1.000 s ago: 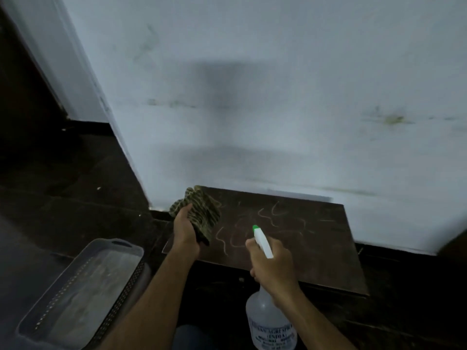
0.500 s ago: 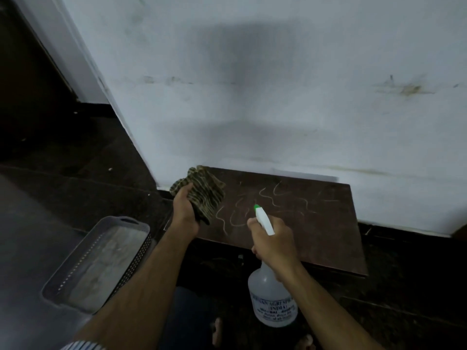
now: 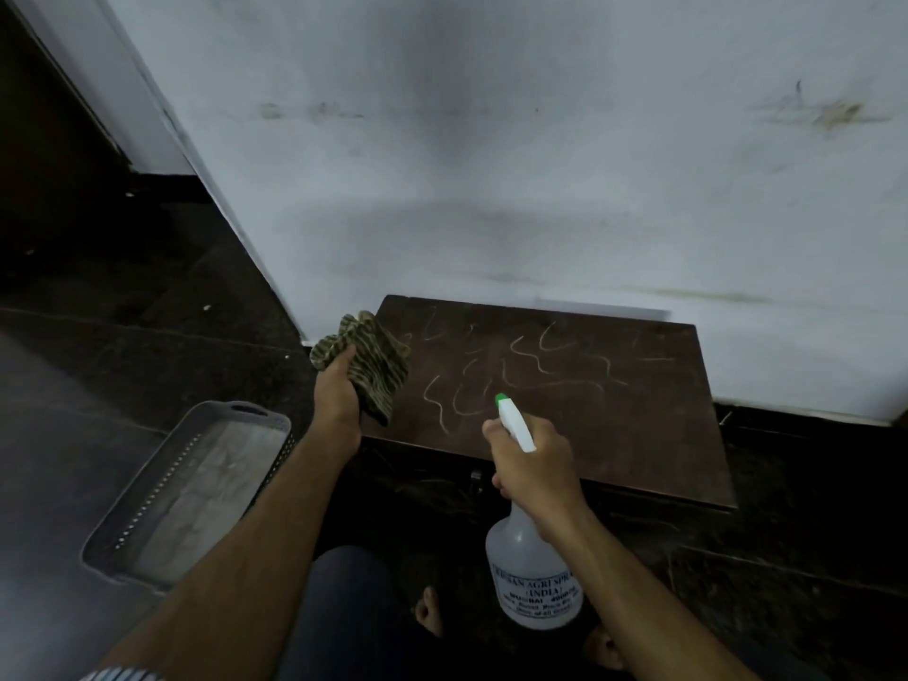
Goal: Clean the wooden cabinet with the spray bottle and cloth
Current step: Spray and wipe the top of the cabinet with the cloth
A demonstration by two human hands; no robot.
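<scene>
A pale, smudged wall (image 3: 540, 164) fills the far side, matte and flat, with greenish-brown streaks toward the right. Below it lies a dark floor (image 3: 98, 336), dull and faintly grainy. Against the foot of the wall sits the wooden cabinet (image 3: 638, 425) — a low brown box whose flat rectangular top faces up, marked with thin, pale squiggly lines across its left and middle parts. To the near left on the floor rests a grey plastic basket (image 3: 147, 513), oblong, with rows of small holes along its wall and a handle slot at its far end.

The spray bottle (image 3: 533, 577) is held over the near edge of the cabinet: a cloudy, rounded plastic body with a printed label, a white head and a green nozzle tip aimed toward the squiggles. The right hand (image 3: 535, 464) is wrapped tight around its neck. The left hand (image 3: 339, 393) is closed on the cloth (image 3: 373, 366) — a crumpled, soft rag with olive and dark stripes, held at the cabinet's left edge.
</scene>
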